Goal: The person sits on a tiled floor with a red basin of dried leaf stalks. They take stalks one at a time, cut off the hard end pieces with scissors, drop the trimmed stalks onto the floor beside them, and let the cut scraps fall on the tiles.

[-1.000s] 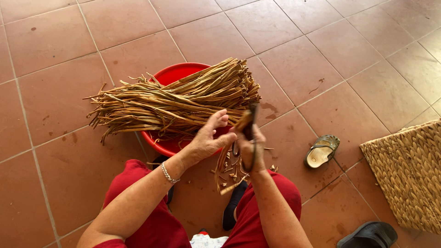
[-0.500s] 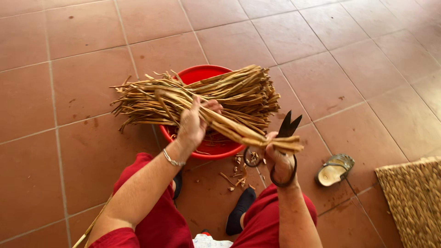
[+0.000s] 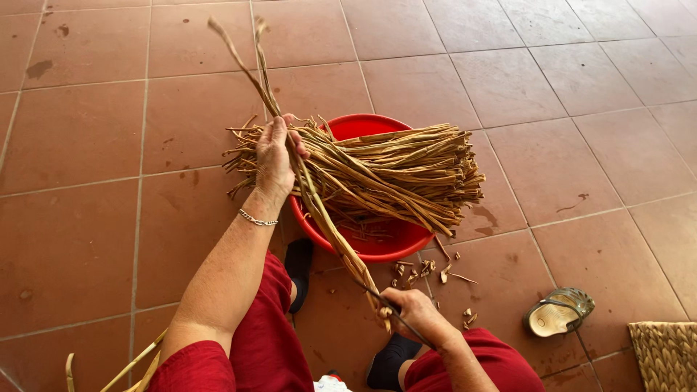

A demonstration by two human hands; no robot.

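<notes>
- We see 2 long dried plant stalks (image 3: pixel 305 174) running diagonally from the upper left of the frame down to the lower centre; they are tan, flat and fibrous, slightly twisted, with frayed tips at the top.
- Our left hand (image 3: pixel 276 156), left of centre, is clenched around the stalks partway along.
- Our right hand (image 3: pixel 414 312), at the lower centre, grips their lower ends together with a thin dark tool we cannot identify.
- Behind the stalks, a thick bundle of the same dried stalks (image 3: pixel 385 174) lies across a round red plastic basin (image 3: pixel 377 247) at the centre.
- Short cut scraps (image 3: pixel 428 268) dot the glossy terracotta floor tiles (image 3: pixel 566 80).
- A sandal (image 3: pixel 559 312) lies at the lower right, beside a woven mat (image 3: pixel 668 356).
</notes>
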